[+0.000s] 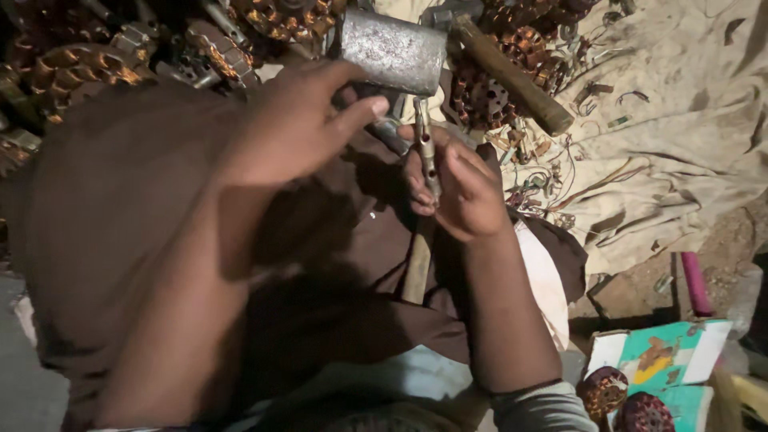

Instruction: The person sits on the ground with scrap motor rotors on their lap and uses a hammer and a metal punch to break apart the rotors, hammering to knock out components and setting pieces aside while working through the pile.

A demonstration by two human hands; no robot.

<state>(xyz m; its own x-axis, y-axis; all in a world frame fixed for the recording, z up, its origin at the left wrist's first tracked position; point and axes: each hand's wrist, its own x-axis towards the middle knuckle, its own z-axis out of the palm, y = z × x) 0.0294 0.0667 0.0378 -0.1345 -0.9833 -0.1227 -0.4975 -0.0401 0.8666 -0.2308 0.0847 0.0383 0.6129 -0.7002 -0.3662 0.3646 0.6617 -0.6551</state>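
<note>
Seen from above, looking down over a lap in dim light. Left hand at about eleven o'clock of centre, closed around the lower edge of a grey metal block lifted at twelve o'clock. Right hand just right of centre, fingers curled tight around a thin metal rod held nearly upright, its top end just beneath the block. A wooden handle running down from under the right hand toward six o'clock, its head hidden. A wooden-handled hammer lying at one o'clock on a pale cloth. Copper-wound motor parts heaped from ten to one o'clock, loose wire scraps at three o'clock, two more wound pieces beside a coloured cardboard box at five o'clock.

Risks, judged from the pose: right fingertips very near the rod's top, so likely pinched or struck if the block drops off-line. Rod slightly tilted, liable to skid sideways. Block gripped by one edge only, liable to twist loose. Poor light adding to misjudgement.
</note>
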